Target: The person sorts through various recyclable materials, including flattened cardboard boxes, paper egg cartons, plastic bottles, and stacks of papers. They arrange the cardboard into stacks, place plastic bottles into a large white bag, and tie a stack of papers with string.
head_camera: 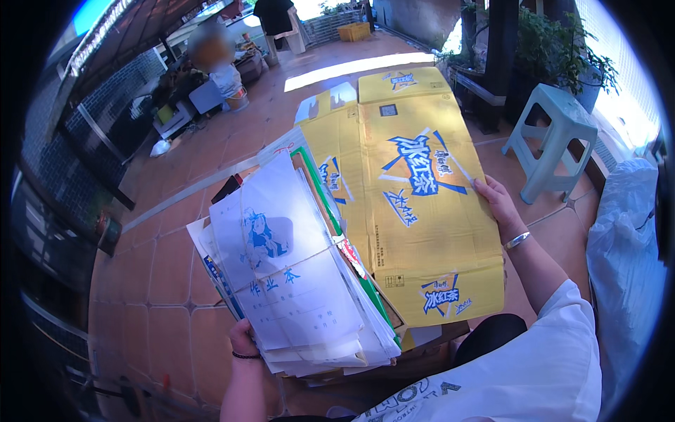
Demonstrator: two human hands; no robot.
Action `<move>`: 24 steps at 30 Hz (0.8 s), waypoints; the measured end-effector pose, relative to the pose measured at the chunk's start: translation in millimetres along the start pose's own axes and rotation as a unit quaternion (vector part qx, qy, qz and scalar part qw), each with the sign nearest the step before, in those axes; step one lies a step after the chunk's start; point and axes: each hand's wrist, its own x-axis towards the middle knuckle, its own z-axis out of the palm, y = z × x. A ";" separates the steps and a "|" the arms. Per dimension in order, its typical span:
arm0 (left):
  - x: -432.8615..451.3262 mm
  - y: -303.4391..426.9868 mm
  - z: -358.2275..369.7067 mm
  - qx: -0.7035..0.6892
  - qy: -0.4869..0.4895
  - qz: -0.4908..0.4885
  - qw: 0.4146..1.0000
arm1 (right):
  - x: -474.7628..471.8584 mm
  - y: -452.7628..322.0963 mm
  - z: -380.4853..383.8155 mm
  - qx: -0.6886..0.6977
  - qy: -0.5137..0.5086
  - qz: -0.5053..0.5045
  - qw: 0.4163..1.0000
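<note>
My left hand point(244, 338), with a dark beaded bracelet at the wrist, grips the lower left edge of a bundle of paper exercise books point(295, 311). Thin string crosses the bundle, and a white printed cover lies on top; a green edge shows along its right side. My right hand point(495, 196), wearing a silver bangle, holds the right edge of a flattened yellow cardboard box point(437, 237) with blue and white print. The bundle overlaps the cardboard's left part. Most fingers of both hands are hidden beneath what they hold.
A pale green plastic stool point(559, 126) stands at the right, near potted plants point(548, 58) and a large pale plastic bag point(622, 248). At the upper left are a bucket point(237, 99) and assorted items. A yellow crate point(354, 32) sits far back on the tiled floor point(169, 274).
</note>
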 end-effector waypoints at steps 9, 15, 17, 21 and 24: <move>69.0 15.8 38.3 0.016 -0.023 -0.167 0.986 | -14.1 111.7 77.8 -0.173 -0.150 0.180 0.957; 90.7 -54.7 44.5 0.095 0.030 -0.133 0.986 | -9.8 167.2 37.6 -0.313 -0.084 0.132 0.937; 80.4 -45.8 48.8 0.054 0.016 -0.175 0.983 | -11.0 156.5 41.5 -0.254 -0.103 0.169 0.947; 82.2 -42.7 44.0 0.041 0.054 -0.212 0.975 | -8.6 126.2 44.9 -0.368 -0.185 0.193 0.891; 76.7 -43.0 43.4 0.025 0.084 -0.207 0.974 | -20.4 104.1 60.3 -0.549 -0.124 -0.107 0.820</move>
